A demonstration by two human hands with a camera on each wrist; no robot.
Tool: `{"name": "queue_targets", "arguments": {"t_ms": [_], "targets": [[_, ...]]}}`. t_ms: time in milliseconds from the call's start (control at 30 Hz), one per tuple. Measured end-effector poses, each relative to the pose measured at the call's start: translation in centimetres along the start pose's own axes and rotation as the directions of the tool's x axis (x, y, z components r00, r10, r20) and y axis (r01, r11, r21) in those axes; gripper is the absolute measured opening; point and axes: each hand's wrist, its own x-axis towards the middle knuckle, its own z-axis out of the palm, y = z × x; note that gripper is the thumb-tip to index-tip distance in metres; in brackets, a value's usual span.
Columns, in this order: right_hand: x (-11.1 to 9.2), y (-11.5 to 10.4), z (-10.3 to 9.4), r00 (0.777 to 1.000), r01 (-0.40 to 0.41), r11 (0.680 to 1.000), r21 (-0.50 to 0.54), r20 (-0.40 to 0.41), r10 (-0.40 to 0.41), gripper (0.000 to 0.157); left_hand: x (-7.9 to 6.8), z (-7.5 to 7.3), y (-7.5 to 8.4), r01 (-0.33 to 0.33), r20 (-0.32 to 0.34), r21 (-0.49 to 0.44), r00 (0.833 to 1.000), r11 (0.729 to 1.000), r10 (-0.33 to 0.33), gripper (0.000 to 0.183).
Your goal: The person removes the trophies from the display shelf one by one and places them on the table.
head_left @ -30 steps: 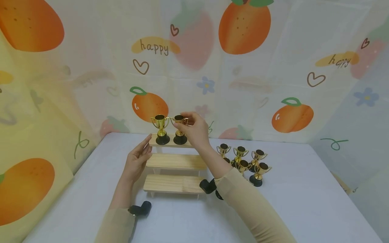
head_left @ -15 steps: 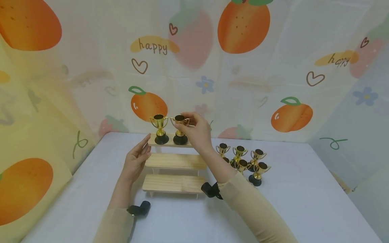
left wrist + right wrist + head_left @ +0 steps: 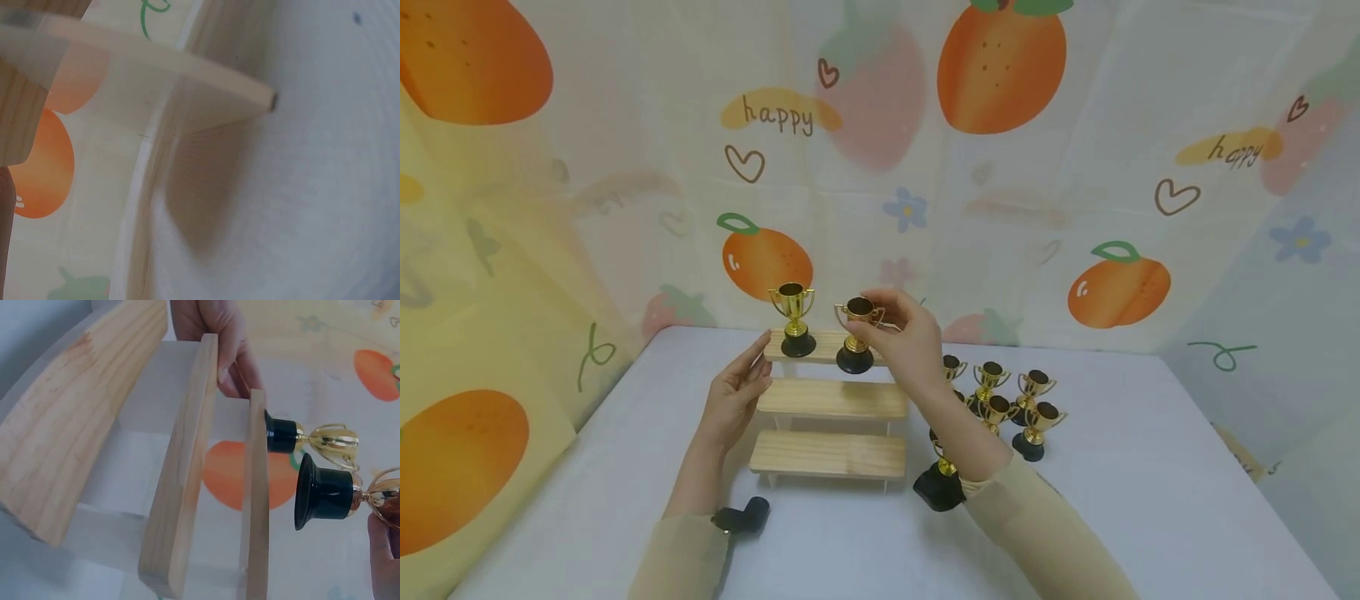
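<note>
In the head view, my right hand (image 3: 912, 343) pinches a small gold trophy cup (image 3: 854, 357) with a black base by its cup. The right wrist view shows this cup's base (image 3: 325, 494) apart from the top shelf (image 3: 257, 506) of a three-step wooden display stand (image 3: 831, 454) with clear supports. A second gold trophy (image 3: 795, 321) stands upright on that shelf's left part. My left hand (image 3: 735, 396) holds the stand's left end, fingertips at the top shelf and thumb by the middle step (image 3: 833, 398). The left wrist view shows mostly a blurred clear support and white cloth.
Several more gold trophies (image 3: 1034, 429) stand grouped on the white table (image 3: 1150, 500) right of the stand, partly behind my right forearm. A fruit-print cloth (image 3: 1000, 275) hangs close behind the stand and along the left side.
The trophy in my right hand has come off its spot on the top shelf, moving right and toward me. My left hand has stayed at the stand's left end.
</note>
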Motion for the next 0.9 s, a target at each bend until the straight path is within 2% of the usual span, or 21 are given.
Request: {"name": "queue_targets", "arguments": {"t_ms": [367,567,900], "targets": [[-1.9,0.7,-2.3,1.0,-0.007,0.999,0.052,-0.004,0.007,0.04,-0.2,-0.1,0.0,-0.018,0.001,-0.005,1.0,1.0,0.018,0.064],[-2.8,0.7,-3.9,1.0,-0.01,0.997,0.074,-0.005,0.01,0.041,-0.1,-0.1,0.1,0.005,-0.005,0.008,1.0,1.0,-0.005,0.065],[-4.2,1.1,-6.4,0.999,-0.008,1.0,-0.001,-0.045,0.008,0.042,0.0,0.0,0.1,-0.001,-0.008,0.001,1.0,1.0,0.001,0.063]]}}
